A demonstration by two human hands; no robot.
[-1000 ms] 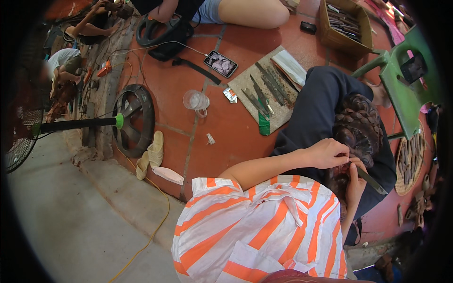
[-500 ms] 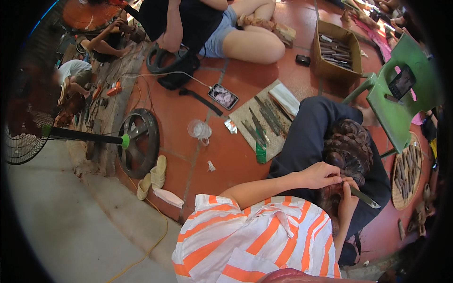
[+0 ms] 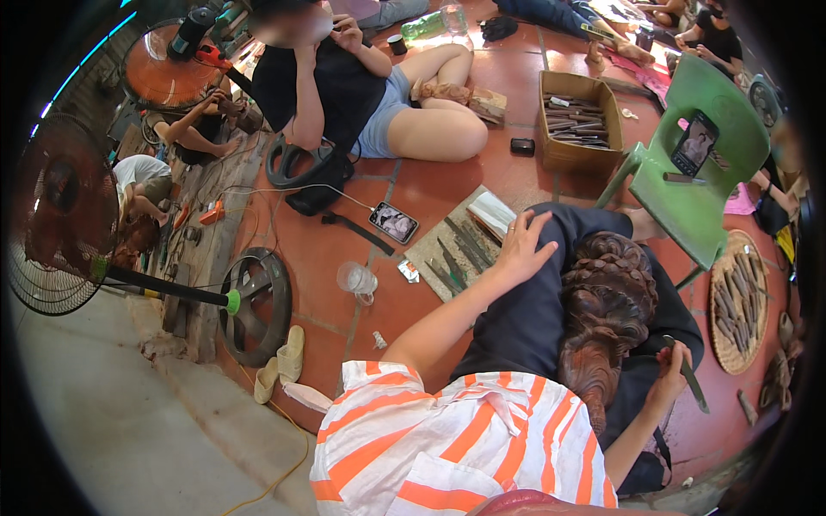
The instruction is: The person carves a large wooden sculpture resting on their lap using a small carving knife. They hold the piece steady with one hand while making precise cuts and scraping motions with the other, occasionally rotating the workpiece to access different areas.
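A dark brown wood carving (image 3: pixel 609 297) with braided, wavy hair lies across my lap on the dark trousers. My left hand (image 3: pixel 522 249) is off the carving, its fingers spread above my knee beside the tool board. In my right hand (image 3: pixel 673 371), to the right of the carving, is a narrow, flat carving chisel (image 3: pixel 693 387); its blade points down and away from the wood. On the speckled board (image 3: pixel 419 254) lie several dark, slim metal tools (image 3: pixel 465 245) and a pale flat block (image 3: pixel 491 211), partly behind my left hand and forearm.
A cardboard box (image 3: pixel 581 155) of tools stands ahead, a round woven tray (image 3: pixel 718 348) of tools to the right. A green chair (image 3: pixel 688 202) bears a phone (image 3: pixel 694 142). Another phone (image 3: pixel 393 222), a glass mug (image 3: pixel 357 279) and a fan base (image 3: pixel 255 301) are left. A person (image 3: pixel 344 95) sits opposite.
My left hand has left the carving and moved forward and left, opening. My right hand has drawn back to the right with the chisel. More of the carving shows.
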